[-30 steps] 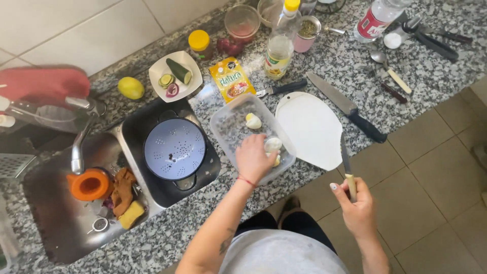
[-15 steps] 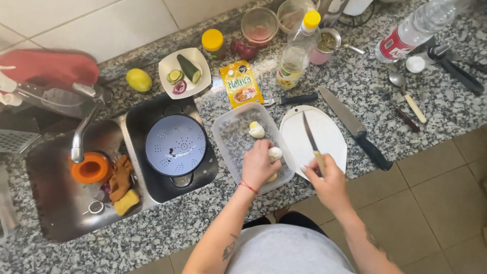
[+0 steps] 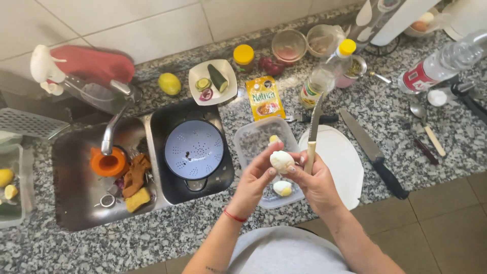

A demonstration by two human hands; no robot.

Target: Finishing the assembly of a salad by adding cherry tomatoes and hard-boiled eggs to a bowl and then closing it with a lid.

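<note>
A peeled white egg (image 3: 281, 161) is held between the fingertips of both hands, above the clear plastic container (image 3: 253, 139) on the granite counter (image 3: 167, 236). The left hand (image 3: 257, 177) is closed on the egg from the left. The right hand (image 3: 315, 180) is closed on a knife (image 3: 313, 133) as well; its long axis runs nearly vertical, blade pointing away toward the wall. Two further eggs (image 3: 282, 188) lie in the container.
</note>
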